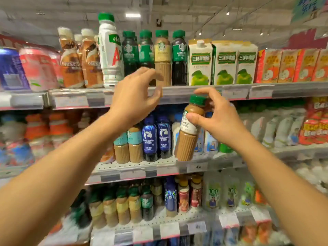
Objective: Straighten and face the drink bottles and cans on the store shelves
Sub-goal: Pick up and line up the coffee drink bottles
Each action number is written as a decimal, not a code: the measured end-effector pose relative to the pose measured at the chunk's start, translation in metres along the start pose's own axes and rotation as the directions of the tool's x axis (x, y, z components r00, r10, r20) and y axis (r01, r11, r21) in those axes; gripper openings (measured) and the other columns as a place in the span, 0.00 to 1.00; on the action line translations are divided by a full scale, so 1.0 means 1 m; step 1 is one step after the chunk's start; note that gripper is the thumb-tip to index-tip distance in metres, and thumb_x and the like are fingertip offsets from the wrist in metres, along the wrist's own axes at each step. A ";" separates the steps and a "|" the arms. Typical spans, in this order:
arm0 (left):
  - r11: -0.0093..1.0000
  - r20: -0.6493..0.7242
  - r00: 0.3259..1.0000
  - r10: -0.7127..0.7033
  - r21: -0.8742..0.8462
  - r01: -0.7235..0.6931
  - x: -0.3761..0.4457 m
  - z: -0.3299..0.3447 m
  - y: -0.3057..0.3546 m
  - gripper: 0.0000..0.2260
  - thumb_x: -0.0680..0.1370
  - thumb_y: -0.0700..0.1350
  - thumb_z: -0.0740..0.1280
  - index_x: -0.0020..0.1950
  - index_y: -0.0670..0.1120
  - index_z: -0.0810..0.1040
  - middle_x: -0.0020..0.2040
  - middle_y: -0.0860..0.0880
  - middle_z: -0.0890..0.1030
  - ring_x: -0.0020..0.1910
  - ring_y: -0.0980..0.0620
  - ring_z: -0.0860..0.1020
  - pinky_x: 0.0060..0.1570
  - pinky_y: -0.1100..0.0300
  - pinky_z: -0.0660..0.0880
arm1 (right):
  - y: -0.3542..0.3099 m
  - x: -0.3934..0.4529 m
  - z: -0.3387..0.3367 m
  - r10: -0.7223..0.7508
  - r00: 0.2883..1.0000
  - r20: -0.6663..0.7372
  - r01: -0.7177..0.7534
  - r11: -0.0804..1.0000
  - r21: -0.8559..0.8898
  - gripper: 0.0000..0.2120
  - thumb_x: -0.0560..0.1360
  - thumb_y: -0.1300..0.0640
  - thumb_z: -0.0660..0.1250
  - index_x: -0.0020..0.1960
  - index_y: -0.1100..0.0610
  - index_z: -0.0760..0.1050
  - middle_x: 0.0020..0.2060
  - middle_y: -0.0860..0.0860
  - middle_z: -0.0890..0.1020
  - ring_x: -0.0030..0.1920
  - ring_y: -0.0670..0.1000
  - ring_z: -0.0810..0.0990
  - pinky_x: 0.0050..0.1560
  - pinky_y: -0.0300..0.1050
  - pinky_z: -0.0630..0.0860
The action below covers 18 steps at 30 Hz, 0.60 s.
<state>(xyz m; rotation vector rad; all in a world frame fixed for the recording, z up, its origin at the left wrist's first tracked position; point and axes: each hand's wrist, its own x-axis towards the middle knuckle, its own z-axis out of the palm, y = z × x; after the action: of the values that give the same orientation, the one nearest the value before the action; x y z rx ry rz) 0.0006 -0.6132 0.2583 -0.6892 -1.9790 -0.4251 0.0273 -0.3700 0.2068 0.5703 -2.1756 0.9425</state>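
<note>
Forearms fwd. Right hand (215, 119) pinches tilted latte bottle (190, 128), off shelf; left hand (132, 99) fingers loosely spread, holding nothing, at top shelf edge (230, 91).

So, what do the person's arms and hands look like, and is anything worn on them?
Both forearms are bare as far as the picture shows; no sleeve is visible. The left hand and the right hand wear no gloves. I see no watch, bracelet or ring on either, and no markings. The nails look short and plain.
</note>
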 end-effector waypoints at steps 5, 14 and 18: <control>0.997 0.197 0.978 -0.075 0.019 0.073 -0.141 0.019 -0.007 0.12 0.77 0.49 0.63 0.59 0.49 0.78 0.56 0.51 0.80 0.54 0.47 0.78 0.54 0.51 0.75 | 0.012 -0.052 0.049 0.098 0.990 0.097 -0.108 0.989 0.098 0.30 0.66 0.40 0.75 0.65 0.44 0.72 0.56 0.41 0.81 0.56 0.44 0.81 0.62 0.54 0.78; 0.933 0.538 0.767 -0.350 0.131 0.334 -0.301 0.066 -0.044 0.12 0.79 0.49 0.66 0.63 0.53 0.79 0.58 0.57 0.81 0.58 0.52 0.78 0.53 0.53 0.78 | 0.028 -0.135 0.108 0.311 0.934 0.175 -0.320 0.947 0.029 0.30 0.66 0.48 0.80 0.65 0.41 0.73 0.54 0.41 0.82 0.55 0.50 0.80 0.60 0.51 0.76; 0.918 0.688 0.610 -0.392 0.251 0.308 -0.320 0.100 -0.064 0.20 0.79 0.48 0.67 0.71 0.52 0.73 0.68 0.54 0.77 0.67 0.47 0.73 0.62 0.49 0.75 | 0.038 -0.171 0.120 0.387 0.898 0.208 -0.392 0.920 -0.016 0.27 0.66 0.51 0.81 0.59 0.40 0.72 0.50 0.39 0.82 0.51 0.47 0.81 0.56 0.52 0.79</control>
<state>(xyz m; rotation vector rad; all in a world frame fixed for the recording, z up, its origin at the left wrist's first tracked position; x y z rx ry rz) 0.0132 -0.7003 -0.0715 -0.4095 -2.9180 -0.2816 0.0678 -0.4161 0.0033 0.2515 -2.5272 1.1646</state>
